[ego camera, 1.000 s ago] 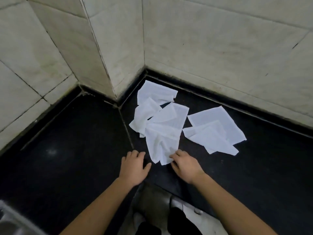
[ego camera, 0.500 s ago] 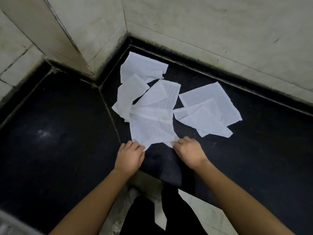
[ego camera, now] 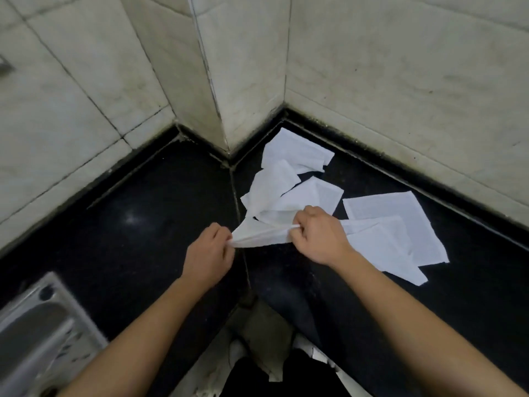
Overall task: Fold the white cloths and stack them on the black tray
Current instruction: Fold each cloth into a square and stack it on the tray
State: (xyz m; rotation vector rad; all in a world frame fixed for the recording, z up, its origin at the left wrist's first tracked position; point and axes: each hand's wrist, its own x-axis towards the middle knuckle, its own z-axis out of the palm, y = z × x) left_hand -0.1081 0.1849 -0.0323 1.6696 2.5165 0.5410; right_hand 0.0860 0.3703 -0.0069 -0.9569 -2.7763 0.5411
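both hands on one white cloth (ego camera: 262,234). left hand (ego camera: 208,257) pinches its near-left corner, right hand (ego camera: 320,235) pinches the edge on the other side; cloth bunched and stretched between them, just above the black counter (ego camera: 128,253). more white cloths lie loose: a pile (ego camera: 289,181) behind the hands toward the tiled wall corner (ego camera: 223,81), another pile (ego camera: 395,233) to the right. steel sink edge (ego camera: 37,333) at lower left.

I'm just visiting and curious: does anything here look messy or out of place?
The white cloths lie scattered, crumpled and overlapping on the black counter. The left hand and right hand pinch one bunched cloth between them.
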